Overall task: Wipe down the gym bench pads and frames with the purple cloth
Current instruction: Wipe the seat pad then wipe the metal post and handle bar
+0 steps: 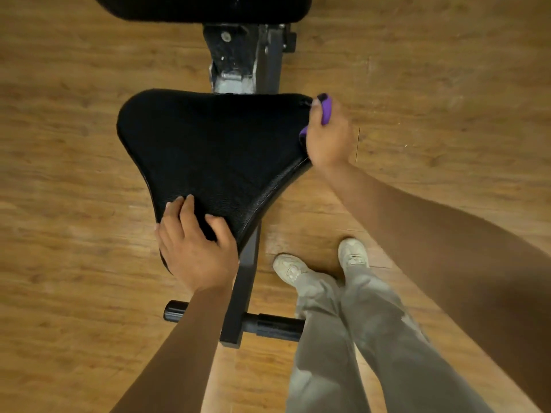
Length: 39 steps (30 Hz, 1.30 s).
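Note:
A black triangular seat pad of the gym bench fills the middle of the view. My right hand grips the purple cloth against the pad's right side edge, near its far right corner. Most of the cloth is hidden under my fingers. My left hand rests on the pad's near narrow end with fingers spread over its top. The black back pad shows at the top edge. The metal frame joins the two pads, and a black frame beam runs toward me beneath the seat.
A black crossbar foot with round end caps crosses the beam near my legs. My feet in pale shoes stand just right of the beam. Wooden floor surrounds the bench on both sides.

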### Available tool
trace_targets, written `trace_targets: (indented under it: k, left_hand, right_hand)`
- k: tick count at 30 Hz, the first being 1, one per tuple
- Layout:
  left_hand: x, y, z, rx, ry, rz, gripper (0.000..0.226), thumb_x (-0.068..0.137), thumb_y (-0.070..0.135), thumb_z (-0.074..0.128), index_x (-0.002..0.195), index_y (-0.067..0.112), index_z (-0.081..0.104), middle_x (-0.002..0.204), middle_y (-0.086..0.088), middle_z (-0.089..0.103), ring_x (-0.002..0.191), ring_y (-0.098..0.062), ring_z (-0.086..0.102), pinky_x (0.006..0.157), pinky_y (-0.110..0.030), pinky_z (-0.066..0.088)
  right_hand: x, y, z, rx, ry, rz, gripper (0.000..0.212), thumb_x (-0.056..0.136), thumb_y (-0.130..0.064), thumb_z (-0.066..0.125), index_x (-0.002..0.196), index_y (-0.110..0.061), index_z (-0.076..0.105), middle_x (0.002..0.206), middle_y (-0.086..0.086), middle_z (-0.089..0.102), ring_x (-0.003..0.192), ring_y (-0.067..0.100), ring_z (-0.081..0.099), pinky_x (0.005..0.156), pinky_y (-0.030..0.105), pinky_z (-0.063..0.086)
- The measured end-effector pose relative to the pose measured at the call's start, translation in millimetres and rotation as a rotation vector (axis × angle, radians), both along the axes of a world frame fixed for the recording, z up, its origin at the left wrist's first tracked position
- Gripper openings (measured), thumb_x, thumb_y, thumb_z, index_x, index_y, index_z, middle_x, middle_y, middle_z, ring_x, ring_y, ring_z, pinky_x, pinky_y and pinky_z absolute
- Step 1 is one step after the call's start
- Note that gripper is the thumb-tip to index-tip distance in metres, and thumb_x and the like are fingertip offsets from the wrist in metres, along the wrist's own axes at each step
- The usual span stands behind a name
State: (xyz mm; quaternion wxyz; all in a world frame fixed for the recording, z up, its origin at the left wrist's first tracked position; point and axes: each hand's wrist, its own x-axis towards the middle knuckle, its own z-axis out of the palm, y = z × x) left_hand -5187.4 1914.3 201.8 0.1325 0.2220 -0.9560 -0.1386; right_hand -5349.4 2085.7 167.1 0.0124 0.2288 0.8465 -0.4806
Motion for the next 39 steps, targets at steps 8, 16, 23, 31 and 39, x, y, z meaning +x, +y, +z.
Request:
trace_targets:
  k: [8,16,23,31,39]
  left_hand:
    - [-0.7,2.0,3.4,-0.055,-0.072,-0.011,0.040,0.089,0.015,0.046,0.123,-0.001,0.058,0.126,-0.019,0.056,0.120,-0.036,0.049,0.097,-0.057,0.042]
    - [-1.8,3.0,5.9,-0.065,-0.139,-0.007,0.043,0.087,0.017,0.043,0.124,-0.001,0.057,0.127,-0.019,0.054,0.121,-0.035,0.044,0.097,-0.058,0.042]
    - [-2.9,2.4,4.1,-0.099,-0.133,-0.037,0.042,0.087,0.017,0.042,0.121,-0.003,0.059,0.123,-0.021,0.056,0.117,-0.039,0.050,0.099,-0.057,0.041]
    - [-3.5,2.6,5.4,-0.066,-0.132,-0.053,0.043,0.087,0.017,0.041,0.121,-0.004,0.059,0.124,-0.022,0.056,0.117,-0.040,0.050,0.095,-0.057,0.042]
    - [-3.1,3.3,6.9,-0.042,-0.096,-0.051,0.042,0.086,0.016,0.044,0.120,-0.004,0.059,0.124,-0.021,0.056,0.119,-0.040,0.049,0.100,-0.057,0.039]
  right_hand:
    - [21.6,2.3,-9.3,0.126,0.125,0.238,0.047,0.097,-0.026,0.044,0.138,-0.004,0.043,0.138,0.013,0.045,0.127,0.021,0.044,0.108,0.029,0.036]
    - [72.8,-17.7,-12.7,0.399,0.226,0.390,0.055,0.095,-0.025,0.041,0.142,0.003,0.032,0.148,0.021,0.031,0.141,0.039,0.017,0.113,0.054,0.025]
    - [-23.8,8.9,-3.6,0.319,0.079,0.518,0.049,0.098,-0.038,0.036,0.137,-0.009,0.047,0.138,0.008,0.049,0.125,0.027,0.045,0.101,0.038,0.042]
    - [-20.7,-79.9,15.4,0.591,0.186,1.102,0.060,0.099,-0.044,0.027,0.147,-0.008,0.026,0.151,0.009,0.031,0.141,0.031,0.020,0.118,0.043,0.014]
    - [12.8,-75.7,18.5,0.122,0.324,1.220,0.040,0.095,-0.023,0.055,0.134,-0.017,0.054,0.141,-0.001,0.050,0.139,0.016,0.034,0.109,0.031,0.034]
